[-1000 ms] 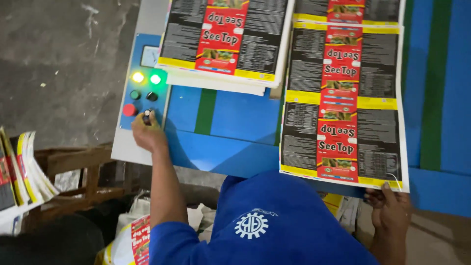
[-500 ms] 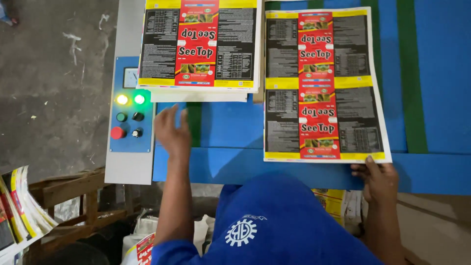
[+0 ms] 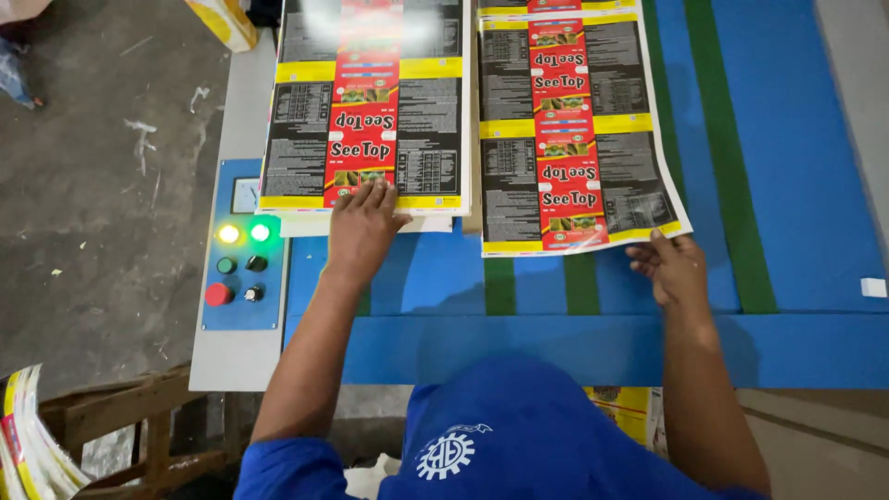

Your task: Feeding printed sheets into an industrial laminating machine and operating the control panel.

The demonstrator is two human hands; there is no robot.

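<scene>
The glossy printed label sheet in black, red and yellow lay at upper centre of the frame on the blue bench. The right hand pinched its near corner, seemingly aligning it; squaring it would take a gentle nudge. The left hand pressed flat, fingers spread, on the neighbouring sheet stack, beside the button panel.

From my feed I see a blue surface crossed by green stripes, with a grey side panel carrying a blue control box whose yellow and green lamps glow. Left of it lies a stained grey concrete floor; a rough wooden frame stands below.
</scene>
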